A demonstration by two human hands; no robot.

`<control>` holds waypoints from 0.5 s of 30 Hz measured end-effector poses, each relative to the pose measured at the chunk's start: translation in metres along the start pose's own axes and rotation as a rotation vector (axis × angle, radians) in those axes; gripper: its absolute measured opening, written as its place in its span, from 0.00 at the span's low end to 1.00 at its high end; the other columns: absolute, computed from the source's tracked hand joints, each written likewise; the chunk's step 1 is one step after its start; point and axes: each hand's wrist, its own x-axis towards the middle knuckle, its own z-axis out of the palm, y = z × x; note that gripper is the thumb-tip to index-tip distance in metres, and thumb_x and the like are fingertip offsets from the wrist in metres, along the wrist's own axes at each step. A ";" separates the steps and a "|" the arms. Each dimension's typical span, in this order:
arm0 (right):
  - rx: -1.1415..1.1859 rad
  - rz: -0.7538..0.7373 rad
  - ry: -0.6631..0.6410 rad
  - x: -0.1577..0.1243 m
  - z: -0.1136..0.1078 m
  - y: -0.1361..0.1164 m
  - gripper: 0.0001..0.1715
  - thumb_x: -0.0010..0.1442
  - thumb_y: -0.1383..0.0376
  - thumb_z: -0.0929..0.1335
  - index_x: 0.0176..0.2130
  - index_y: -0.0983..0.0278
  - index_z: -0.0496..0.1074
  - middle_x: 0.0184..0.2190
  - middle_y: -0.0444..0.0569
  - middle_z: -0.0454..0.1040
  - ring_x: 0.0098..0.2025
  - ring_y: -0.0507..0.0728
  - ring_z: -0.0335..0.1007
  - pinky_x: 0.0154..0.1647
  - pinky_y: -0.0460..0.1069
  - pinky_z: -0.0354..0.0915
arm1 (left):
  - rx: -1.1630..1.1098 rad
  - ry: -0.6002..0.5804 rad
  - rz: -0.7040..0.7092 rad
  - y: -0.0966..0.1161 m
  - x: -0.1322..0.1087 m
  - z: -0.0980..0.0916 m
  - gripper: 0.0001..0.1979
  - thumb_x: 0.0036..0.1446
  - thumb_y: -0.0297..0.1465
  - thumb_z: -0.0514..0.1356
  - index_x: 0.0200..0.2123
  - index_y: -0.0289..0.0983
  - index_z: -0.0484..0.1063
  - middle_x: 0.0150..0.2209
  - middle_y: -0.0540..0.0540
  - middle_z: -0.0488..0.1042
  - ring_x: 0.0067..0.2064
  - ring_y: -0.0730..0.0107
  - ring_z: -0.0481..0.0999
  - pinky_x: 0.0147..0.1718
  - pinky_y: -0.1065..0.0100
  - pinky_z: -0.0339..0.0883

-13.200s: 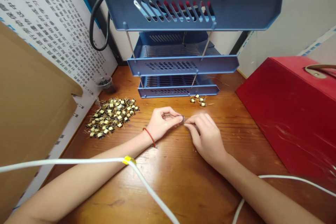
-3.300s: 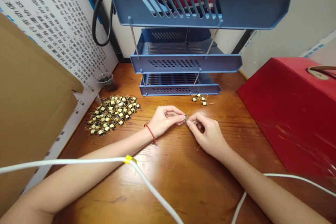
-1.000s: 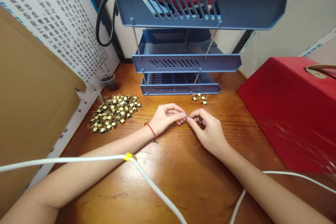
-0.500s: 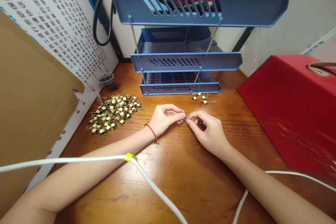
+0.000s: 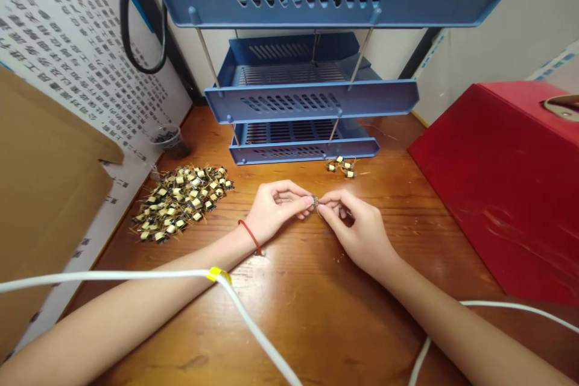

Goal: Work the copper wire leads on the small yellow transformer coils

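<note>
My left hand (image 5: 279, 208), a red cord on its wrist, pinches a small transformer (image 5: 315, 199) between thumb and forefinger. A row of tiny metal pins on this part faces right. Close against the pins, my right hand (image 5: 350, 220) is closed in a pinch; whatever its fingertips hold is too small to make out. Left of my hands lies a heap of small transformers (image 5: 181, 200) with yellow tape, black bases and loose copper-coloured wires. Several more of the same transformers (image 5: 342, 166) lie in a small group beyond my right hand.
Blue stacked trays (image 5: 312, 99) stand at the back. A clear cup (image 5: 172, 142) of small dark pieces is at the back left. On the right sits a red case (image 5: 502, 193); cardboard (image 5: 49, 193) stands at left. A white cable (image 5: 253, 313) crosses the foreground above the wooden table (image 5: 316, 338).
The whole view has shifted slightly as my head moved closer. Both hands still meet at the small transformer, whose pins show a little more clearly now. The heap and the small group look the same.
</note>
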 end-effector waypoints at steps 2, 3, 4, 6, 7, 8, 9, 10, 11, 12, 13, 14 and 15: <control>-0.021 -0.031 0.010 0.000 -0.001 0.000 0.03 0.58 0.69 0.65 0.31 0.63 0.68 0.25 0.43 0.69 0.26 0.51 0.63 0.28 0.46 0.59 | 0.016 0.000 -0.010 0.001 0.000 0.001 0.11 0.40 0.31 0.68 0.26 0.30 0.72 0.21 0.47 0.75 0.24 0.75 0.74 0.26 0.74 0.69; -0.028 -0.048 0.018 0.000 -0.002 0.000 0.04 0.58 0.69 0.65 0.30 0.63 0.68 0.25 0.44 0.68 0.28 0.51 0.63 0.29 0.46 0.59 | 0.023 0.000 -0.015 0.001 0.000 0.001 0.11 0.40 0.31 0.68 0.26 0.30 0.72 0.21 0.47 0.75 0.24 0.75 0.74 0.26 0.73 0.70; -0.031 -0.063 0.032 0.000 -0.002 0.000 0.05 0.57 0.69 0.65 0.30 0.63 0.68 0.26 0.44 0.68 0.29 0.51 0.63 0.29 0.46 0.59 | 0.028 0.001 -0.019 0.001 0.000 0.002 0.11 0.40 0.31 0.68 0.26 0.30 0.72 0.21 0.47 0.75 0.23 0.75 0.74 0.26 0.73 0.70; -0.030 -0.074 0.048 -0.001 -0.002 -0.001 0.05 0.57 0.70 0.65 0.30 0.63 0.68 0.26 0.45 0.67 0.29 0.51 0.63 0.29 0.46 0.60 | 0.032 -0.003 -0.029 0.002 -0.001 0.003 0.11 0.40 0.31 0.68 0.25 0.30 0.72 0.21 0.47 0.75 0.23 0.75 0.74 0.27 0.73 0.70; -0.030 -0.079 0.053 -0.001 -0.002 -0.001 0.05 0.57 0.70 0.65 0.30 0.63 0.68 0.26 0.45 0.67 0.29 0.51 0.62 0.29 0.46 0.59 | 0.032 -0.006 -0.033 0.002 -0.001 0.003 0.11 0.40 0.31 0.68 0.25 0.30 0.72 0.21 0.47 0.75 0.24 0.75 0.74 0.27 0.73 0.70; -0.032 -0.086 0.050 -0.001 -0.002 -0.001 0.05 0.57 0.71 0.65 0.30 0.63 0.68 0.26 0.45 0.67 0.29 0.51 0.62 0.29 0.46 0.60 | 0.032 -0.006 -0.033 0.002 -0.001 0.003 0.11 0.40 0.31 0.68 0.25 0.30 0.72 0.21 0.47 0.75 0.24 0.75 0.74 0.27 0.73 0.70; -0.035 -0.096 0.046 0.000 -0.001 -0.001 0.05 0.57 0.71 0.65 0.30 0.63 0.68 0.26 0.45 0.67 0.29 0.52 0.62 0.29 0.46 0.60 | 0.031 -0.003 -0.029 0.002 -0.001 0.003 0.11 0.39 0.31 0.68 0.25 0.30 0.73 0.21 0.47 0.75 0.24 0.74 0.74 0.27 0.73 0.70; -0.038 -0.107 0.041 0.000 -0.001 -0.001 0.05 0.57 0.71 0.65 0.30 0.63 0.68 0.26 0.45 0.67 0.29 0.52 0.63 0.29 0.47 0.60 | 0.031 0.002 -0.021 0.002 -0.001 0.003 0.11 0.39 0.31 0.68 0.25 0.30 0.73 0.21 0.47 0.75 0.24 0.74 0.74 0.27 0.73 0.70; -0.039 -0.118 0.037 0.000 0.000 -0.001 0.05 0.57 0.71 0.65 0.30 0.63 0.68 0.26 0.45 0.67 0.29 0.52 0.63 0.30 0.47 0.60 | 0.031 0.010 -0.012 0.002 -0.001 0.003 0.11 0.39 0.31 0.68 0.25 0.30 0.73 0.21 0.47 0.75 0.23 0.74 0.74 0.26 0.73 0.70; -0.040 -0.129 0.033 0.000 0.000 -0.001 0.05 0.57 0.71 0.65 0.30 0.63 0.68 0.26 0.45 0.67 0.30 0.52 0.63 0.30 0.47 0.60 | 0.030 0.019 -0.004 0.002 -0.001 0.003 0.10 0.39 0.30 0.68 0.25 0.30 0.73 0.21 0.47 0.75 0.23 0.74 0.74 0.26 0.73 0.70; -0.040 -0.137 0.030 0.000 0.000 -0.001 0.05 0.57 0.71 0.65 0.30 0.63 0.68 0.26 0.45 0.67 0.30 0.52 0.63 0.30 0.47 0.60 | 0.029 0.029 0.004 0.002 -0.001 0.003 0.10 0.38 0.30 0.68 0.24 0.30 0.73 0.21 0.47 0.75 0.23 0.75 0.73 0.26 0.73 0.70; -0.041 -0.143 0.029 0.000 0.000 0.000 0.05 0.57 0.71 0.65 0.30 0.63 0.68 0.26 0.45 0.67 0.30 0.52 0.63 0.31 0.47 0.60 | 0.027 0.037 0.009 0.002 -0.001 0.003 0.10 0.38 0.30 0.68 0.24 0.30 0.73 0.21 0.48 0.75 0.23 0.75 0.73 0.26 0.73 0.69; -0.042 -0.147 0.025 0.000 0.000 0.000 0.05 0.57 0.71 0.65 0.30 0.63 0.68 0.26 0.45 0.67 0.30 0.52 0.63 0.31 0.47 0.61 | 0.026 0.043 0.011 0.002 -0.001 0.003 0.10 0.38 0.30 0.68 0.24 0.30 0.73 0.21 0.48 0.75 0.23 0.76 0.73 0.26 0.74 0.69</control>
